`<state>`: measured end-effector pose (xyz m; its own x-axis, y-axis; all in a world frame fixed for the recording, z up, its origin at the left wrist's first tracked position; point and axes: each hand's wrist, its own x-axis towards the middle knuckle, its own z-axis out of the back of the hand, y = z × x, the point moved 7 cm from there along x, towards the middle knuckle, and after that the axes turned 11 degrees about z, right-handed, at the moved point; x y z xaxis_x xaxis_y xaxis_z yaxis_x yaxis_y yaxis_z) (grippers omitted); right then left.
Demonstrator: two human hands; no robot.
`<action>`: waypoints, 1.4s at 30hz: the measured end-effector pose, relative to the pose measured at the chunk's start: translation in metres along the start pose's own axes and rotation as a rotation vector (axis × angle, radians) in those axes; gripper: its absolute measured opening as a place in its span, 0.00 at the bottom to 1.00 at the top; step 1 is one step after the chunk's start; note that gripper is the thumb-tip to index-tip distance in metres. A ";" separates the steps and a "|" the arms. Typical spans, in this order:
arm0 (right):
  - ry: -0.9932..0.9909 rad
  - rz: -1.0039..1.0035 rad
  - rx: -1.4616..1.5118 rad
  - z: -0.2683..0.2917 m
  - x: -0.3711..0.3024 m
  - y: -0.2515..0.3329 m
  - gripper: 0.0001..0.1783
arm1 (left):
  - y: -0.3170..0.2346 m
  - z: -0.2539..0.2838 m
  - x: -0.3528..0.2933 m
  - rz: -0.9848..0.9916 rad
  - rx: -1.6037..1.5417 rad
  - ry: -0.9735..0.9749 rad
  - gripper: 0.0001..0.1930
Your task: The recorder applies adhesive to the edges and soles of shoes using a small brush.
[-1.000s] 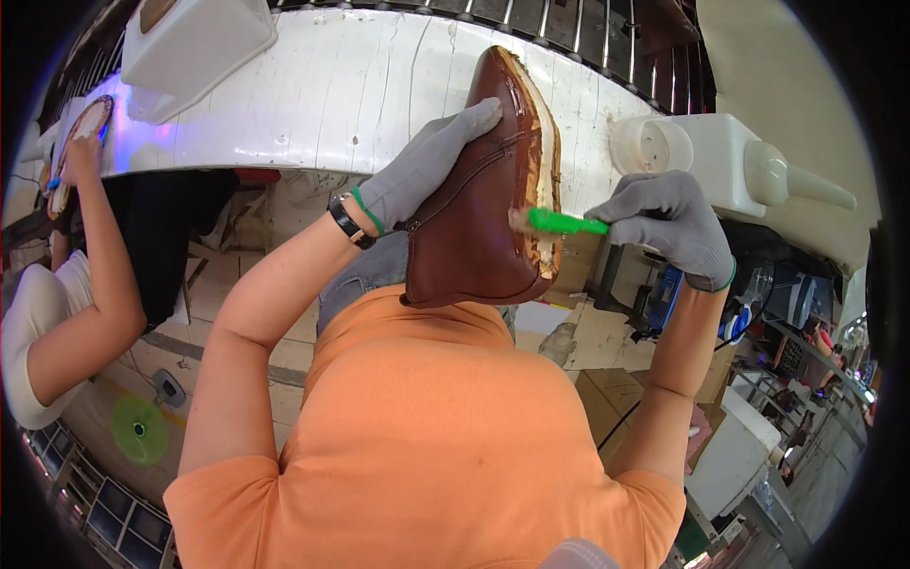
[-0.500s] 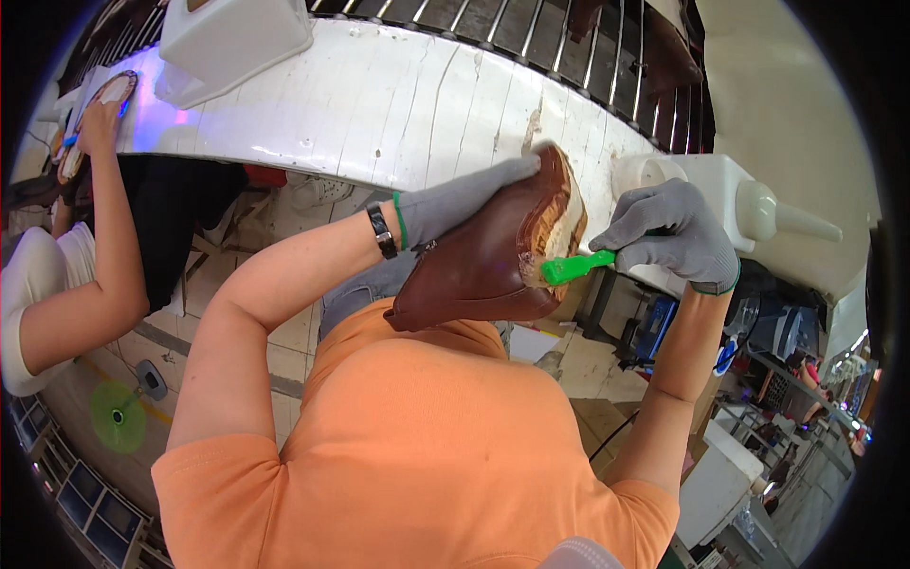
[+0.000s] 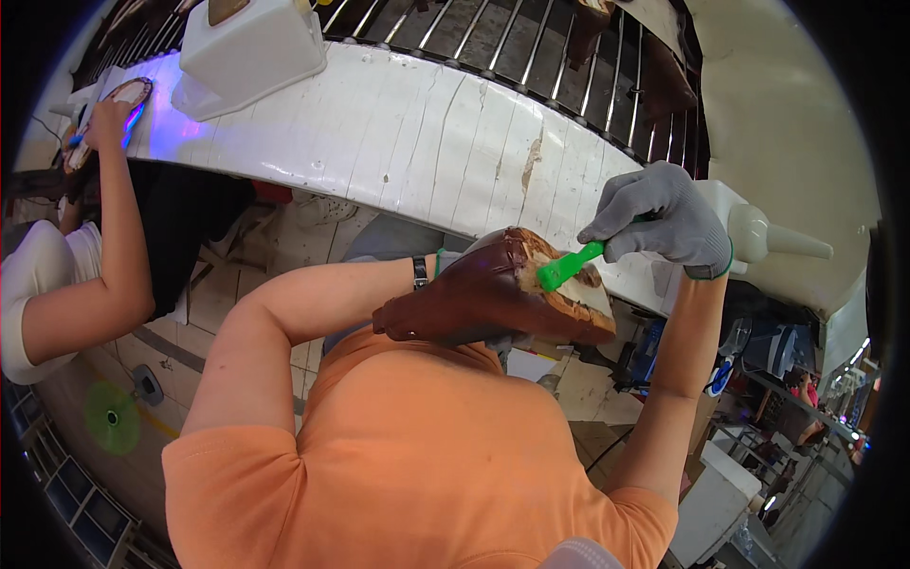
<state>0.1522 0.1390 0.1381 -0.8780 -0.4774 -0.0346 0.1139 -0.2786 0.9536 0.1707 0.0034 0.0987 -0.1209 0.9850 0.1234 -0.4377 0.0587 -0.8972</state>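
1. Two hands in grey gloves meet at a brown leather boot, which is held tilted between the orange shirt and the near edge of the white table, its shaft toward the left and its pale, rough underside toward the right.
2. The left hand is at the boot, mostly hidden behind it; how its fingers stand cannot be told.
3. The right hand pinches the handle of a green brush between thumb and fingers, the bristle end against the underside.
4. A white bottle stands just right of that hand.
5. Far left, a white container sits on the table; beyond run metal bars.
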 end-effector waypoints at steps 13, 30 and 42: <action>-0.146 -0.074 -0.060 0.008 -0.009 0.002 0.12 | 0.008 0.014 0.010 0.109 -0.217 0.015 0.22; -0.092 -0.043 0.081 0.026 -0.001 -0.006 0.14 | 0.029 -0.006 0.011 0.264 -0.359 0.209 0.26; -0.406 0.152 0.126 0.064 -0.067 -0.050 0.23 | 0.124 0.004 0.024 0.765 -1.355 0.131 0.31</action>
<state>0.1758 0.2386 0.1121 -0.9699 -0.1323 0.2045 0.2200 -0.1150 0.9687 0.1100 0.0333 -0.0078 0.1756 0.8506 -0.4955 0.7975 -0.4181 -0.4349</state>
